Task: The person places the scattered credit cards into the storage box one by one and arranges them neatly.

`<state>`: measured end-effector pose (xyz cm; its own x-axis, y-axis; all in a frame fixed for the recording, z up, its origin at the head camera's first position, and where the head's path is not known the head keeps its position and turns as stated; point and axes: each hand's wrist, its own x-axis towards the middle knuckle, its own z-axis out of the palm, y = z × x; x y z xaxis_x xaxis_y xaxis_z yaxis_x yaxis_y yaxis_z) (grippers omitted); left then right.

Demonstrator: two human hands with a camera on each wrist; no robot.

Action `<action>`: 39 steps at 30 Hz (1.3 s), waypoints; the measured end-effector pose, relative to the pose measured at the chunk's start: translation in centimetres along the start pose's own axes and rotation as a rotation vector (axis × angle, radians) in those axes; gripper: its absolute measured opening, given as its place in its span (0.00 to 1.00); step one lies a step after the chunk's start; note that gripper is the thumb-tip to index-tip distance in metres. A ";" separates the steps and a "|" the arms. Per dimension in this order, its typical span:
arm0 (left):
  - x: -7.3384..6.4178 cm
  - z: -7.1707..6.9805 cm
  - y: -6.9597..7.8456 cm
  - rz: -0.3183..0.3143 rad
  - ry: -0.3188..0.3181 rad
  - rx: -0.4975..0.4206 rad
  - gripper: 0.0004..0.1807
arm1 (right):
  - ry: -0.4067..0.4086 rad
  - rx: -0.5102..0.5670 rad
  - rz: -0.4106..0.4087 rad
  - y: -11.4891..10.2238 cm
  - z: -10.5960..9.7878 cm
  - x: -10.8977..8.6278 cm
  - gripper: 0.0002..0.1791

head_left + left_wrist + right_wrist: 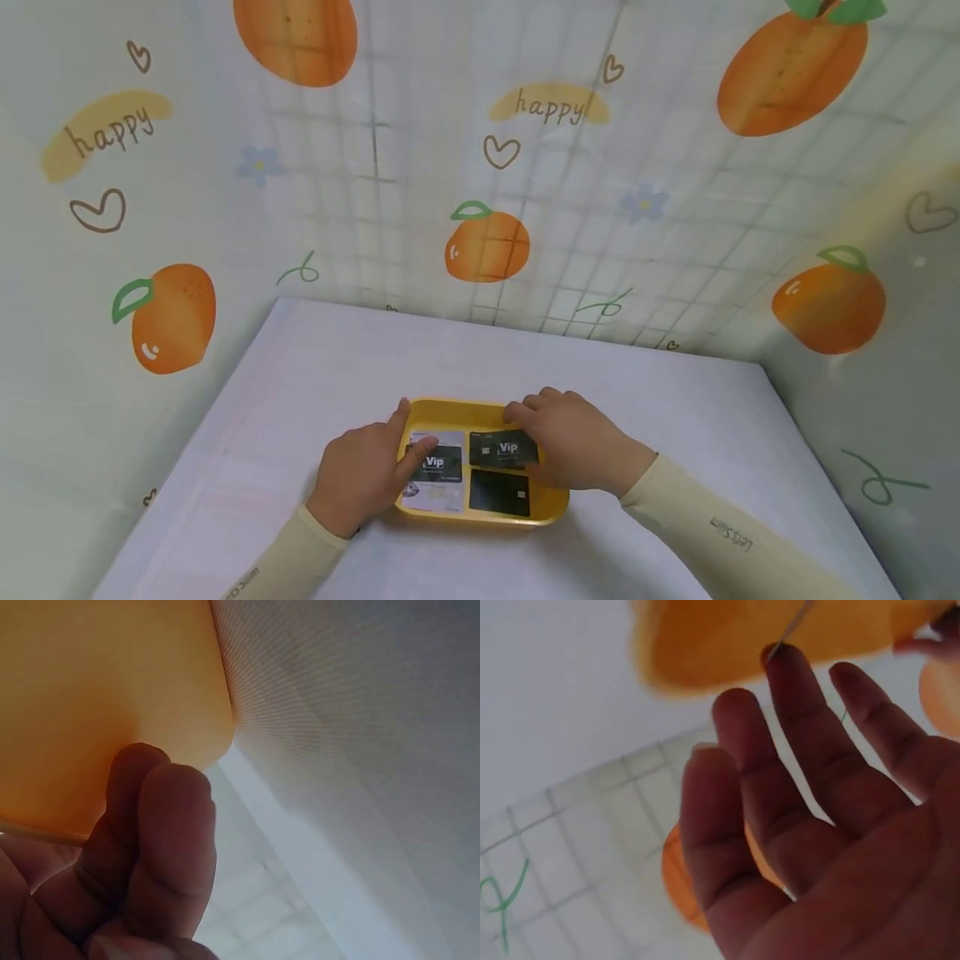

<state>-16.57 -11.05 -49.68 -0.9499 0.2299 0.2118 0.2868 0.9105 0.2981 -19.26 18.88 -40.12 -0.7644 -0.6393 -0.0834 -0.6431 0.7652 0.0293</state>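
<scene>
A yellow tray (483,520) stands on the table with cards in it. My left hand (360,473) grips its left side, thumb reaching inside over a dark Vip card (447,468) and curled fingers (176,825) against the outer wall. That card overlaps pale printed cards (442,498). Over the tray's right side, my right hand (577,442) holds the right end of another black Vip card (498,450), which lies slightly askew. In the right wrist view, a fingertip meets a thin card edge (791,628); the thumb is hidden there. A plain black card (497,493) lies just below.
The white table (360,350) extends around the tray. Fabric walls (360,233) printed with oranges and hearts enclose the table at the back and both sides.
</scene>
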 end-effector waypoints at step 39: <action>-0.4 -0.1 -0.1 0.046 0.042 0.018 0.48 | -0.095 -0.073 -0.029 -1.8 2.4 2.0 0.32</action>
<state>-16.17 -11.32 -49.67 -0.9295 0.2575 0.2638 0.3275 0.9055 0.2700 -19.58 16.39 -42.68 -0.7401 -0.6480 -0.1797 -0.6689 0.7369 0.0976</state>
